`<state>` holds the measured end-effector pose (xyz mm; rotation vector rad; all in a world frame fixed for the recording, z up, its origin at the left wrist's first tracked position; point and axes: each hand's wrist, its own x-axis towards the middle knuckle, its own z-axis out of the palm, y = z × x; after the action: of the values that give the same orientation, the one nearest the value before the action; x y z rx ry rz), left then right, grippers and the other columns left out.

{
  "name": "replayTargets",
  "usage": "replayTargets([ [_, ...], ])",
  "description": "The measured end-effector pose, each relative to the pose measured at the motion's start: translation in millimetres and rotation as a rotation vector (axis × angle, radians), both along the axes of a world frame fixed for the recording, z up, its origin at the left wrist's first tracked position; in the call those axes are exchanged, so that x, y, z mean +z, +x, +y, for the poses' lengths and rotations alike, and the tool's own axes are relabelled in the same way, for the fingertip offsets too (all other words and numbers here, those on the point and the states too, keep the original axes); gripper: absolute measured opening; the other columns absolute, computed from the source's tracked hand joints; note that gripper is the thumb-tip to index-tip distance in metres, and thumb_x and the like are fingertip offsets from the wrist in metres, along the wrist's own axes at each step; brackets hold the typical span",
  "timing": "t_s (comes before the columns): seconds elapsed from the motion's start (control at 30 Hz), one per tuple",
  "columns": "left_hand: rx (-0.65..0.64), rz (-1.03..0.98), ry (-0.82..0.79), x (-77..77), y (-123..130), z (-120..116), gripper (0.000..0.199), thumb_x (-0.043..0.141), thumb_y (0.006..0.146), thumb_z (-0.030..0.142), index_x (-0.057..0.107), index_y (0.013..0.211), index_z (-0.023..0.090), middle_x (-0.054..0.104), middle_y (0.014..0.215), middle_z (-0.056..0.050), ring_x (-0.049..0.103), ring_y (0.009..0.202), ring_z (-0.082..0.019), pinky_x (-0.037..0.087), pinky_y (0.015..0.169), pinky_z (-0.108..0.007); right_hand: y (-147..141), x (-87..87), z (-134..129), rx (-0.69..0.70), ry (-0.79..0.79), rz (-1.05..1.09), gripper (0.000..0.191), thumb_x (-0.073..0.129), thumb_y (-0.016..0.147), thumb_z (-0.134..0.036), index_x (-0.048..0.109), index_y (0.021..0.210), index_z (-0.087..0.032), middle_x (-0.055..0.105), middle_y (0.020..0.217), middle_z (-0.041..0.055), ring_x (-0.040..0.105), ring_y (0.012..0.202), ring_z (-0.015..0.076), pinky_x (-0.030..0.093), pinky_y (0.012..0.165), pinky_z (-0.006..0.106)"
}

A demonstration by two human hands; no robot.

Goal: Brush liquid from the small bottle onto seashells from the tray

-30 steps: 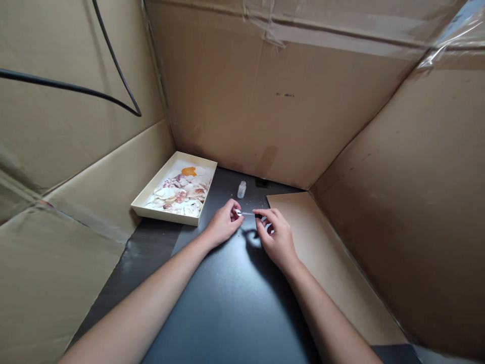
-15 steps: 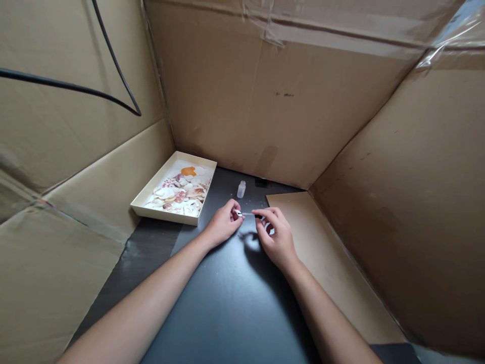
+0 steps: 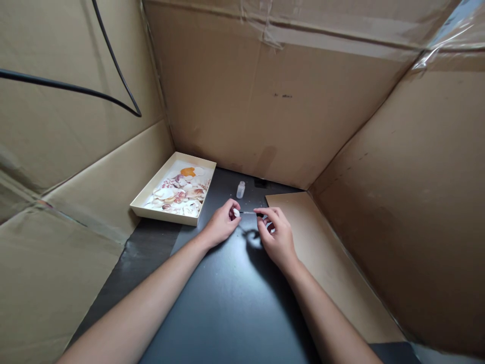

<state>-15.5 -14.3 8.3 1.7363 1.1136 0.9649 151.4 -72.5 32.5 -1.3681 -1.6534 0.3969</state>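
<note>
Black cable [image 3: 113, 60] hangs across the cardboard wall, well left of and above both hands, out of the way. Cream tray [image 3: 148, 200] of seashells [image 3: 178, 192] sits on the table just left of and a bit beyond the left hand, within easy arm swing, so stock is close for picking.

Left hand [image 3: 222, 225] rests its heel on the dark table [image 3: 227, 303], fingers curled shut, thumb and forefinger pinching a small white shell [image 3: 236, 212] at the tips. Shell is lifted just off the surface and turned toward the right hand, probably so the face is open to the tool.

Small clear bottle [image 3: 240, 189] stands upright, uncapped as far as I can tell, just beyond the gap between the two hands, near for dipping, I'd guess. Contents too small to read.

Right hand [image 3: 278, 237] is also braced on the table, fingers closed in a pen-like pinch on a thin brush [image 3: 250, 213]. The stick runs level to the left, its tip touching or just beside the shell; can't tell which. Both wrists down looks like steadying for fine work.

Brown cardboard sheet [image 3: 326, 253] lies flat to the right of the right hand, under its outer edge. Cardboard walls close in all round.
</note>
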Motion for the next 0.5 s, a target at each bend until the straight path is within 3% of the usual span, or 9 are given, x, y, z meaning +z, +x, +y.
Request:
replayTargets([
  [0.1,-0.006,-0.034,-0.005,-0.3,-0.1,0.6,0.016,0.056,0.078,0.02,0.05,0.092,0.019,0.05,0.073,0.003,0.048,0.066,-0.011,0.039,0.064,-0.023,0.0,-2.3,0.7,0.035,-0.024,-0.019,0.025,0.05,0.086,-0.023,0.068,0.104,-0.023,0.058,0.095,0.0049,0.055,0.066,0.0118,0.048,0.061,0.024],
  [0.23,-0.02,-0.041,-0.013,-2.2,-0.8,1.5,0.016,0.056,0.078,0.019,0.051,0.093,0.018,0.051,0.073,0.003,0.049,0.067,-0.011,0.04,0.065,-0.023,0.8,-3.7,1.5,-0.04,-0.022,-0.019,0.024,0.051,0.085,-0.022,0.069,0.102,-0.023,0.058,0.094,0.0045,0.055,0.064,0.0118,0.048,0.062,0.025],
  [0.4,-0.025,-0.038,0.003,-2.9,-1.3,2.4,0.016,0.055,0.078,0.018,0.051,0.094,0.018,0.051,0.074,0.003,0.049,0.068,-0.011,0.04,0.066,-0.023,-0.1,-2.8,1.0,0.026,-0.01,0.007,0.025,0.051,0.086,-0.022,0.068,0.103,-0.023,0.058,0.096,0.0047,0.055,0.065,0.0112,0.047,0.06,0.024],
  [0.5,-0.035,-0.036,0.003,-1.3,-1.2,1.9,0.015,0.054,0.079,0.019,0.051,0.094,0.018,0.051,0.077,0.002,0.048,0.069,-0.011,0.04,0.066,-0.023,-0.1,-2.7,1.4,-0.029,-0.014,0.005,0.024,0.051,0.086,-0.022,0.069,0.102,-0.023,0.058,0.094,0.0042,0.054,0.063,0.0106,0.047,0.061,0.024],
])
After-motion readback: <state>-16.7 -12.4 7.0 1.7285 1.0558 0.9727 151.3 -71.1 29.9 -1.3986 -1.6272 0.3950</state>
